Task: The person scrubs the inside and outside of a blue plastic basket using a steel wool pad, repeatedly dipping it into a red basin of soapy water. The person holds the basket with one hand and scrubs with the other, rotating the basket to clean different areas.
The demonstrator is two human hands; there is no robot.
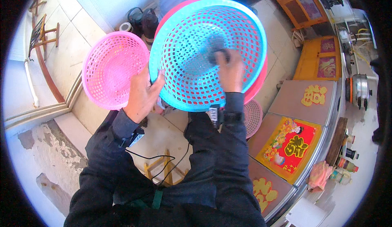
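A blue plastic colander basket (pixel 196 87) is tilted toward me, its round rim facing up. My left hand (pixel 141 92) has the left side of that rim between thumb and fingers. Inside the basket, my right hand (pixel 230 71) is closed around a dark scrubbing pad or similar object (pixel 220 51) pressed near the basket's wall; motion blurs both. A red basin (pixel 262 80) shows behind and below the blue basket. Left of it, beside my left hand, stands a pink plastic basket (pixel 118 66). What the red basin holds is hidden.
A smaller pink basket (pixel 253 117) sits low at right, next to cabinets (pixel 300 104) with decorated doors. Between my legs is a wooden stool (pixel 165 165). A large water bottle (pixel 173 0) and dark containers (pixel 134 17) stand ahead by the wall. Cables (pixel 171 158) hang across my lap.
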